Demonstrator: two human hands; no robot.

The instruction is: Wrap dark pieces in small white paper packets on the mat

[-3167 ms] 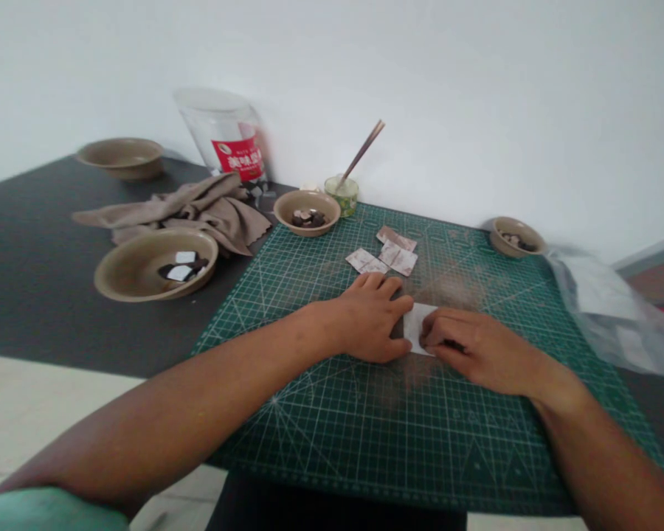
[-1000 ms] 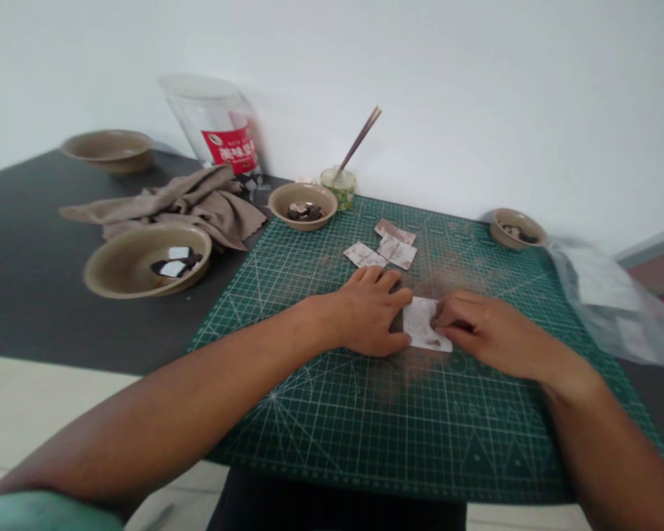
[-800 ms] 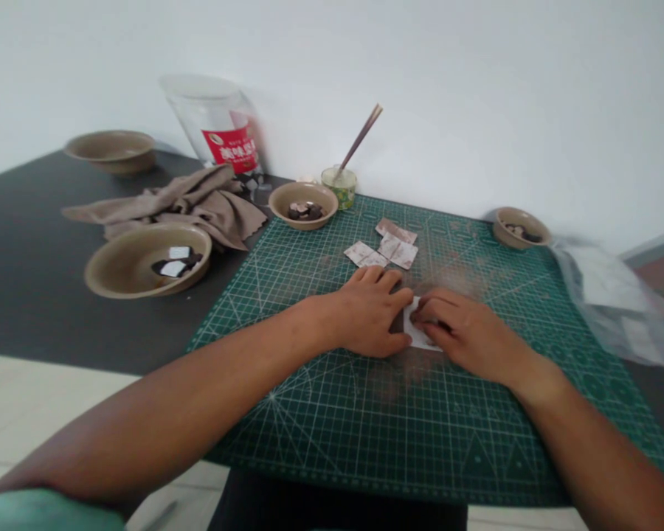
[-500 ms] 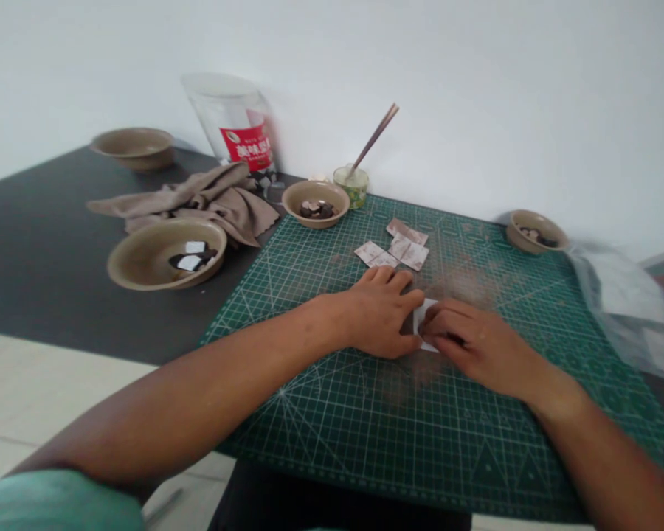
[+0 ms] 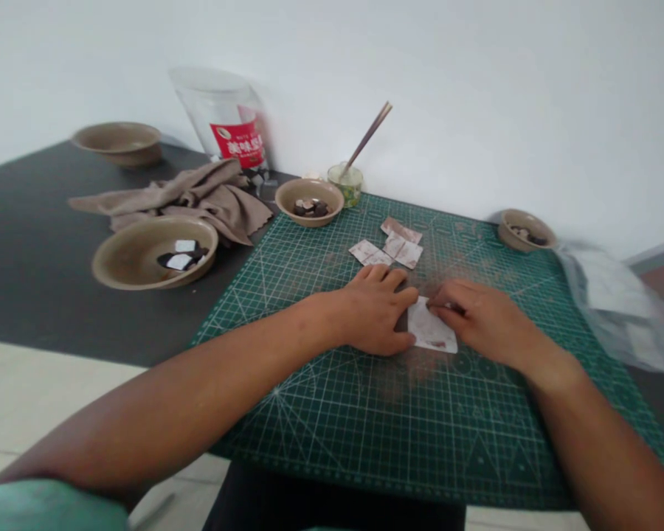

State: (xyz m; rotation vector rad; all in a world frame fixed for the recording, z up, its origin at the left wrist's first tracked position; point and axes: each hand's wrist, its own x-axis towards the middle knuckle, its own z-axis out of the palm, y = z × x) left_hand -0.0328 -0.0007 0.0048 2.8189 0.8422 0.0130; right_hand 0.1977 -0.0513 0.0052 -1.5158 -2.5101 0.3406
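A white square piece (image 5: pixel 432 332) with brownish smudges lies on the green cutting mat (image 5: pixel 332 413). My left hand (image 5: pixel 377 310) rests flat at its left side, fingers stretched, with thumb and forefinger against the edge. Over the upper right part of the square, my right hand (image 5: pixel 484 321) is closed in a pinch, fingertips down on the surface. What it pinches, if anything, is hidden behind the fingers. Just beyond the left hand are several smudged square pieces (image 5: pixel 403 249), lying close together on the mat.
Bowls with dark lumps stand at left (image 5: pixel 155 254), centre (image 5: pixel 310 203) and right (image 5: pixel 525 230). Another bowl (image 5: pixel 116 142), a brown cloth (image 5: pixel 193 195), a clear jar (image 5: pixel 221 110), chopsticks (image 5: pixel 368 140) in a cup (image 5: pixel 346 193) and a plastic bag (image 5: pixel 620 310) surround the mat.
My right hand has moved up and away over the white square, so more of its face shows. My left hand keeps its place on the edge. The whole view has shifted slightly.
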